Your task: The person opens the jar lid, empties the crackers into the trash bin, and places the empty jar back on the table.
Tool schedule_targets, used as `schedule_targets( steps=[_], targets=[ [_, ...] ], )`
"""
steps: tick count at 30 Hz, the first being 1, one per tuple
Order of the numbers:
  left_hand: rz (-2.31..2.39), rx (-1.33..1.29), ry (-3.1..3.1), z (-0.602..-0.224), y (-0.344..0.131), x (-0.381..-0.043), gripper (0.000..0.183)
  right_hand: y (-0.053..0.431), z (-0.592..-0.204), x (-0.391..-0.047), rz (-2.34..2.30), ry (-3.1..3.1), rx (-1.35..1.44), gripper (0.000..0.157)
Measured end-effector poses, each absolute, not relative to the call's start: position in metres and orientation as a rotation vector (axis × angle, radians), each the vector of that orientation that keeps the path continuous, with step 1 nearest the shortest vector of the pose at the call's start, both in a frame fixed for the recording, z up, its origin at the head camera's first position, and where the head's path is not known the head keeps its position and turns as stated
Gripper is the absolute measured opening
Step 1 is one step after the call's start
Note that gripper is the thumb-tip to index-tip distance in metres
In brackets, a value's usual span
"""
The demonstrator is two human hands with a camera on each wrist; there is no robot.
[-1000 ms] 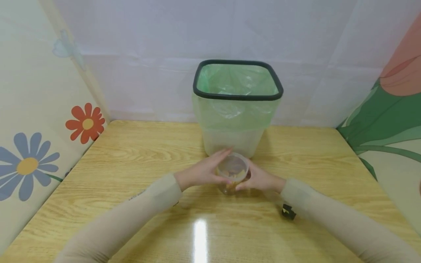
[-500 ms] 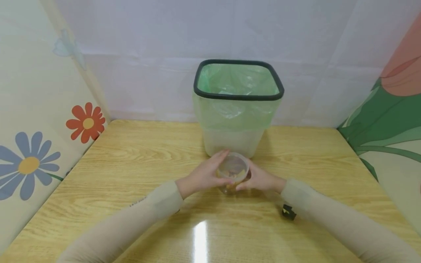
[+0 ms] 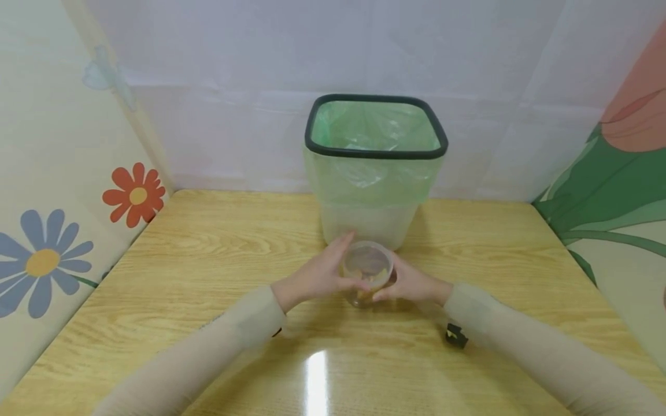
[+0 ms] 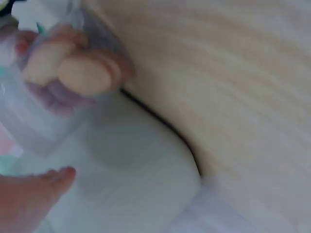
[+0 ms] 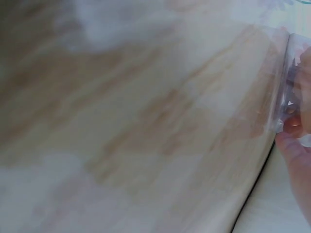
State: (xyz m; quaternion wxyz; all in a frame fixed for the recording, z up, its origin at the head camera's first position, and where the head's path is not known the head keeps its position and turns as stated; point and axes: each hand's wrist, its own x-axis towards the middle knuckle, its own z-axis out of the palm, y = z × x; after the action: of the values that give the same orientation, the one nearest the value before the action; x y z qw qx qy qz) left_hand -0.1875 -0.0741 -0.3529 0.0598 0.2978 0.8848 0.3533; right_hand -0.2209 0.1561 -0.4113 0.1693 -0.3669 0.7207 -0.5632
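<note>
A clear plastic cup (image 3: pixel 369 257) stands upright on the wood-grain table (image 3: pixel 234 242), directly in front of the bin. Tan, rounded pieces (image 4: pixel 85 73) lie in its bottom. My right hand (image 3: pixel 416 283) holds the cup from the right, thumb at the front and the other fingers partly hidden behind it. Around the left side, my left hand (image 3: pixel 319 274) is spread wide, its thumb crossing the front of the cup. One finger (image 4: pixel 53 187) stands apart from the cup wall in the left wrist view.
A pale bin (image 3: pixel 372 179) with a dark rim and a green liner rises just behind the cup. A small black object (image 3: pixel 456 335) lies beside my right sleeve. A dark bit (image 3: pixel 277 333) shows under the left sleeve. A white sheet (image 3: pixel 234 115) hangs at the back.
My left hand has shifted slightly left and its upper fingers have spread away from the cup. The right hand and the cup have stayed where they were.
</note>
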Motion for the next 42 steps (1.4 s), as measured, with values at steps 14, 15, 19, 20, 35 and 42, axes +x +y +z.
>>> schedule_targets(
  steps=[14,15,19,20,35,42],
  targets=[
    [0.940,1.033,2.506,-0.351,-0.083,-0.209,0.110,0.157,-0.412,-0.220,-1.598,2.067,-1.054,0.099],
    [0.934,1.032,2.502,-0.351,-0.083,-0.210,0.110,0.157,-0.412,-0.220,-1.592,2.075,-1.046,0.099],
    [0.930,1.023,2.500,-0.353,-0.081,-0.210,0.107,0.156,-0.412,-0.220,-1.579,2.089,-1.039,0.099],
    [0.933,1.017,2.502,-0.354,-0.081,-0.210,0.107,0.156,-0.413,-0.220,-1.578,2.090,-1.040,0.099],
    [1.026,0.974,2.606,-0.360,-0.076,-0.199,0.104,0.157,-0.412,-0.220,-1.573,2.099,-1.037,0.100],
    [1.057,0.951,2.626,-0.361,-0.075,-0.193,0.103,0.156,-0.412,-0.220,-1.564,2.113,-1.022,0.101]
  ],
)
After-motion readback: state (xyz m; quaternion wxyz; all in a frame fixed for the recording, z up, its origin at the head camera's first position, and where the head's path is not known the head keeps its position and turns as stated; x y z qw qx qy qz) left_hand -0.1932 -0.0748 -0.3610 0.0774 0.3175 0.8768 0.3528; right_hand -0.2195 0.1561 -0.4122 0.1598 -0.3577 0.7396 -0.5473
